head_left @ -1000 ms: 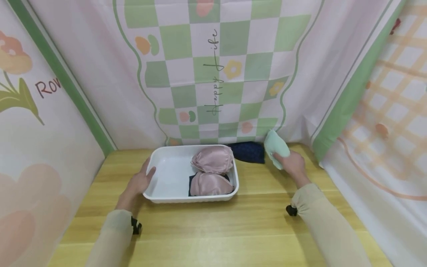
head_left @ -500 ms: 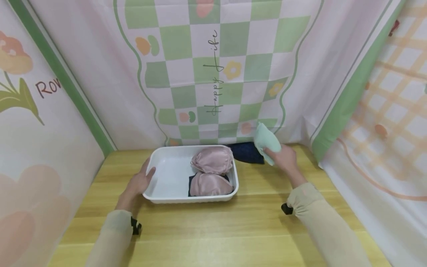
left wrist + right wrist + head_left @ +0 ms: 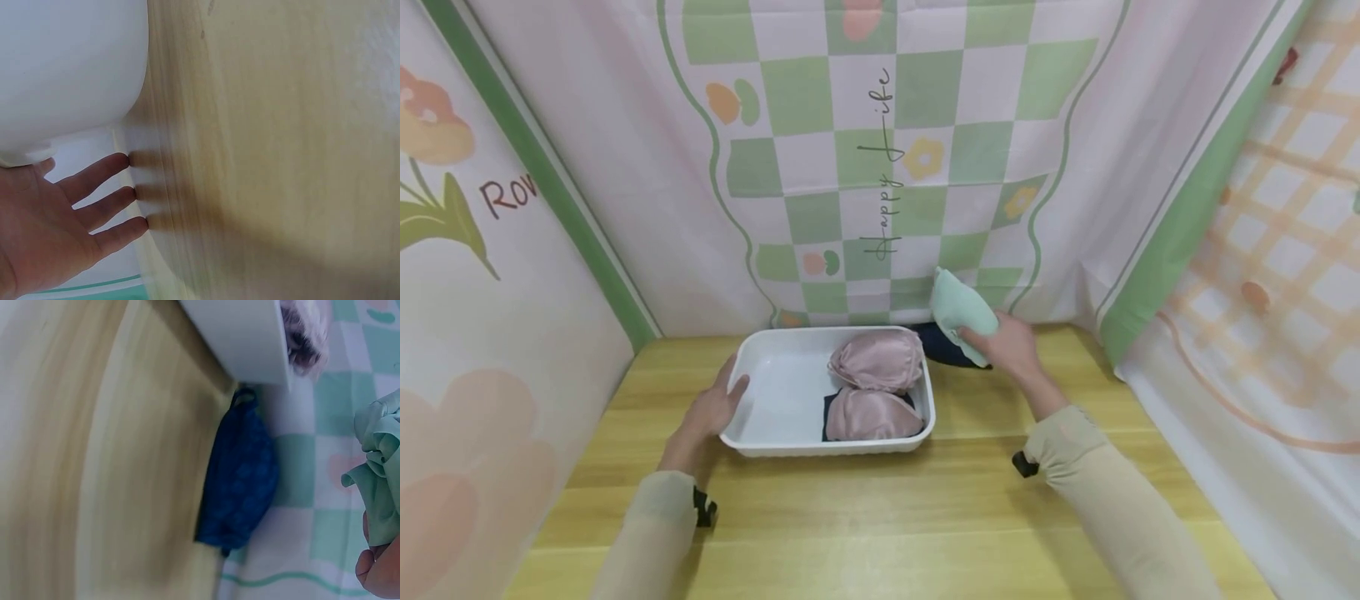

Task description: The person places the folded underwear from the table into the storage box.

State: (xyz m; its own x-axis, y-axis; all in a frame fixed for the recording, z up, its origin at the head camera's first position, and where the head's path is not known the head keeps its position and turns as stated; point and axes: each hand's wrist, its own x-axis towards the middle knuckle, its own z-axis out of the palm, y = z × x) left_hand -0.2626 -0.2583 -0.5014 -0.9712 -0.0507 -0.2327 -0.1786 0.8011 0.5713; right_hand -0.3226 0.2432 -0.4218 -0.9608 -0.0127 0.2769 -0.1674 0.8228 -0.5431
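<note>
My right hand (image 3: 1011, 346) holds a folded mint-green bra (image 3: 962, 304) raised over the table's back edge, thumb on its near side. Behind and below it lies a dark blue folded bra (image 3: 943, 348), partly hidden in the head view; a strap loop shows at one end in the right wrist view. The white tray (image 3: 778, 446) holds two folded pink satin bras (image 3: 877, 358), one behind the other on its right side, with dark cloth under the front one. My left hand (image 3: 711, 408) grips the tray's left rim by the thumb; its other fingers stretch down outside toward the tabletop.
A wooden table (image 3: 880, 525) bears the tray. A green-checked curtain (image 3: 865, 167) hangs directly behind it, with more printed cloth on the left and right sides. Black wrist cameras sit below both hands.
My right hand has carried the mint-green bra leftward, toward the tray, and now covers part of the dark blue one. The left hand and tray have stayed in place.
</note>
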